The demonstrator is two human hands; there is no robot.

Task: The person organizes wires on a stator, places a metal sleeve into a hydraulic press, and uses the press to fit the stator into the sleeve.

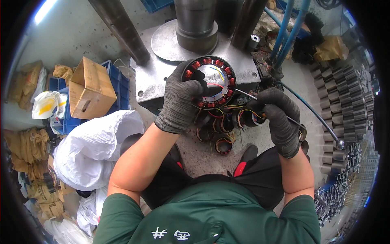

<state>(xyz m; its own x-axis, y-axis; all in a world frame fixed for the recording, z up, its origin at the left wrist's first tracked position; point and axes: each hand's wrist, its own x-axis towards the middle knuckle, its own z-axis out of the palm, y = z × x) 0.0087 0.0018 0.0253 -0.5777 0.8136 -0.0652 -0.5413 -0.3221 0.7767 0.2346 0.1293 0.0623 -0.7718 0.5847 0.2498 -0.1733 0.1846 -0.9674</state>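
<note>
My left hand [181, 97], in a dark grey knit glove, is closed round the left side of a motor stator [230, 69]. This black ring has copper windings set along its inside and is held up in front of the press. Thin coloured wires cross its opening. My right hand [279, 118], gloved the same way, is closed on a thin, straight, rod-like piece [246, 94]. One end of that piece reaches the stator's right edge; whether it is a rod or a cable I cannot tell. Below, several more stators [223, 145] with coloured leads sit on the floor.
A press with a steel bed [152, 83] and thick columns [122, 32] stands ahead. At left are a cardboard box [91, 91], a blue crate [122, 83] and a white sack [87, 150]. Stacked metal cylinders [349, 93] line the right, near a ball-ended lever [340, 144].
</note>
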